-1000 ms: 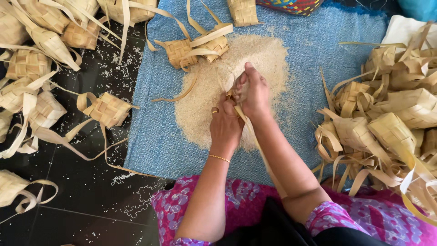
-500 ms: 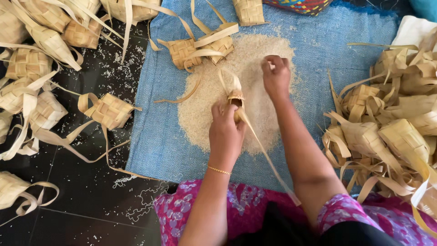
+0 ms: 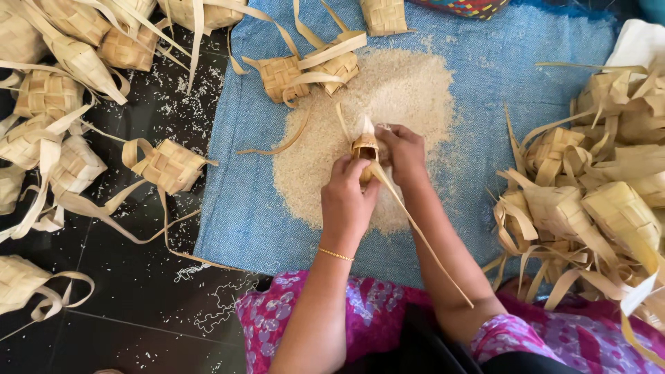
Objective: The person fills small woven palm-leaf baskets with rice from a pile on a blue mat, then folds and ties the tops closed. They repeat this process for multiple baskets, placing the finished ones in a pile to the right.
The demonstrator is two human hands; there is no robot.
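Bare blue cloth [image 3: 235, 221] is lying open just left of the hands, and more is showing to their right before the heaped woven pouches [image 3: 596, 194] crowding that side. Ahead of the hands, two pouches with loose strips [image 3: 312, 69] are blocking the rice pile's [image 3: 402, 97] far edge; scattered pouches [image 3: 166, 165] are cluttering the dark floor [image 3: 125, 277] farther left.

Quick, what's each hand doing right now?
Left hand: closed around a woven leaf pouch.
Right hand: fingers pinched at the pouch's top, above the rice pile.
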